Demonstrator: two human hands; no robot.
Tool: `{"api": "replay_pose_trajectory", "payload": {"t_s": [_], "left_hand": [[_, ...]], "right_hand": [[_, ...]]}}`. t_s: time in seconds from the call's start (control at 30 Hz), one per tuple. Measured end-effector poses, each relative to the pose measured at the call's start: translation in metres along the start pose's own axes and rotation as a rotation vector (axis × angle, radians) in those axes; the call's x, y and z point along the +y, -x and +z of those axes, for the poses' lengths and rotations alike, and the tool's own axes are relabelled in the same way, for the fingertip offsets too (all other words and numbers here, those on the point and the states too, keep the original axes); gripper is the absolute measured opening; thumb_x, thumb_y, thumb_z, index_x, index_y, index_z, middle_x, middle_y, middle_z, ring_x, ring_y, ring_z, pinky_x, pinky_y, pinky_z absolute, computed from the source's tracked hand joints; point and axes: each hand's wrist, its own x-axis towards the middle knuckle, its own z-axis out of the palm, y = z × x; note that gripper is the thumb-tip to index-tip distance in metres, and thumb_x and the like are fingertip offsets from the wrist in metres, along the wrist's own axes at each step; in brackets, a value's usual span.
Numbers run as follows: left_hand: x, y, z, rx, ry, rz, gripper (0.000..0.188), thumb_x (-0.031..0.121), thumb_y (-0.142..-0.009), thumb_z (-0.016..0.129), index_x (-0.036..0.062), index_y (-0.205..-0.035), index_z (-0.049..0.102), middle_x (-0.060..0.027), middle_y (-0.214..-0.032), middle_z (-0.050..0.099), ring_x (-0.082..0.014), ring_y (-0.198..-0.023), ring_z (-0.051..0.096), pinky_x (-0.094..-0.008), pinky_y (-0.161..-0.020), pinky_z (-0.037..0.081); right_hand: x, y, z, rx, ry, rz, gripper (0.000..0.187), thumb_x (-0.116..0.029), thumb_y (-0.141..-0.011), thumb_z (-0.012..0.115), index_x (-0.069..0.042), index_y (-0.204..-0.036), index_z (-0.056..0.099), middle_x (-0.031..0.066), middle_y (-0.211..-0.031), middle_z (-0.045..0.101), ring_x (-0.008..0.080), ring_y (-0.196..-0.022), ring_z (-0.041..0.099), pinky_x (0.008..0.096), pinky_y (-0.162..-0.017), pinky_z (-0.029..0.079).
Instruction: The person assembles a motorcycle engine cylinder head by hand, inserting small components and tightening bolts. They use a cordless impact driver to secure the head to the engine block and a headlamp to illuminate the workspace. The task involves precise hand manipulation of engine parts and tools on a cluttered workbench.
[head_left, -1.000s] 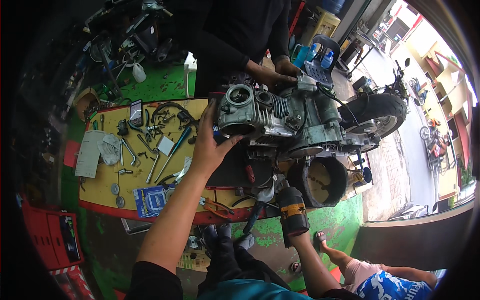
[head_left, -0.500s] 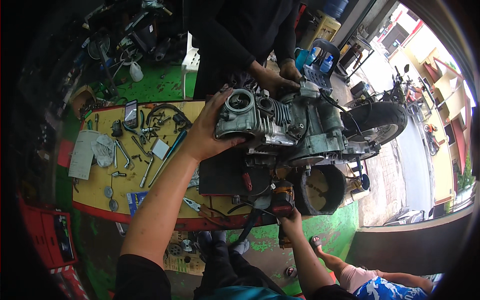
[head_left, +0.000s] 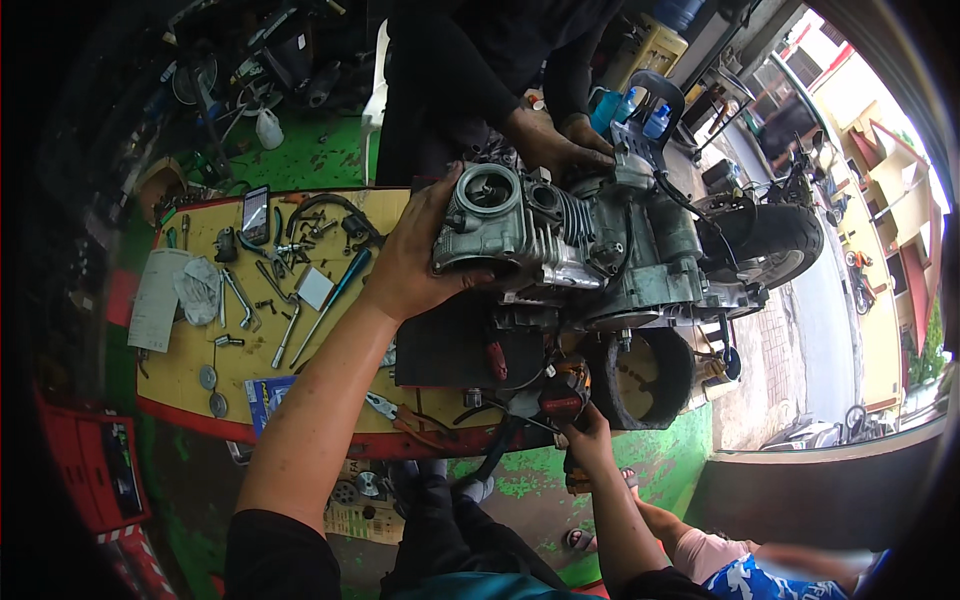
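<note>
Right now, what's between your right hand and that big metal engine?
In the head view, the orange-and-dark power tool, gripped in your right hand, lies between them; whether it touches the engine is unclear.

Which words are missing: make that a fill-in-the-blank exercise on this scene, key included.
The person holds the power tool in the ____ hand. The person grips the motorcycle engine with the ____ (left or right) hand. The tabletop under the smartphone is coloured ____. In the picture, the blue-handled screwdriver lies to the ____ of the white rag.
Missing words: right; left; yellow; right.
</note>
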Motion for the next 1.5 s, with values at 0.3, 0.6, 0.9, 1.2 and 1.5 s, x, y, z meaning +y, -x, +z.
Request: {"api": "replay_pose_trajectory", "payload": {"t_s": [0.3, 0.6, 0.9, 1.2, 1.5], "left_hand": [[-0.006, 0.002, 0.005, 0.043, 0.025, 0.050, 0.119, 0.054, -0.073, 0.094, 0.0076, -0.166, 0.036, -0.0210, -0.156, 0.054, -0.0443, -0.143, 0.052, -0.0518, -0.118, 0.045], [-0.007, 0.002, 0.006, 0.059, 0.073, 0.050, 0.117, 0.051, -0.073, 0.095, 0.0073, -0.165, 0.037, -0.0209, -0.153, 0.056, -0.0445, -0.142, 0.053, -0.0511, -0.117, 0.045], [-0.009, 0.001, 0.009, 0.067, 0.097, 0.057, 0.116, 0.052, -0.074, 0.094, 0.0061, -0.164, 0.037, -0.0213, -0.151, 0.057, -0.0447, -0.141, 0.053, -0.0517, -0.117, 0.044], [-0.011, 0.003, 0.008, 0.061, 0.059, 0.059, 0.117, 0.051, -0.074, 0.094, 0.0049, -0.165, 0.036, -0.0214, -0.153, 0.055, -0.0444, -0.141, 0.053, -0.0510, -0.118, 0.043], [-0.010, 0.003, 0.008, 0.050, 0.101, 0.023, 0.117, 0.049, -0.075, 0.094, 0.0034, -0.165, 0.036, -0.0216, -0.155, 0.054, -0.0448, -0.145, 0.051, -0.0519, -0.120, 0.042]], "right_hand": [[0.024, -0.006, -0.015, -0.026, 0.098, 0.052, 0.043, -0.003, -0.085, 0.079, 0.001, -0.126, 0.069, 0.0115, -0.118, 0.076, 0.0192, -0.107, 0.071, 0.0359, -0.093, 0.056], [-0.012, -0.006, -0.004, 0.072, 0.374, 0.091, 0.045, -0.022, -0.084, 0.083, 0.001, -0.121, 0.071, 0.0166, -0.103, 0.079, 0.0246, -0.095, 0.078, 0.0396, -0.085, 0.059], [-0.024, -0.006, -0.002, 0.072, 0.472, 0.142, 0.050, -0.021, -0.079, 0.080, -0.005, -0.126, 0.070, 0.0267, -0.115, 0.077, 0.0437, -0.117, 0.072, 0.0487, -0.097, 0.056], [-0.018, -0.007, -0.003, 0.066, 0.473, 0.117, 0.051, -0.023, -0.081, 0.081, -0.006, -0.128, 0.069, 0.0251, -0.118, 0.076, 0.0429, -0.119, 0.071, 0.0472, -0.099, 0.055], [-0.009, -0.011, -0.005, 0.060, 0.458, 0.129, 0.055, -0.016, -0.075, 0.079, -0.006, -0.128, 0.069, 0.0232, -0.116, 0.077, 0.0412, -0.118, 0.073, 0.0451, -0.098, 0.056]]}}
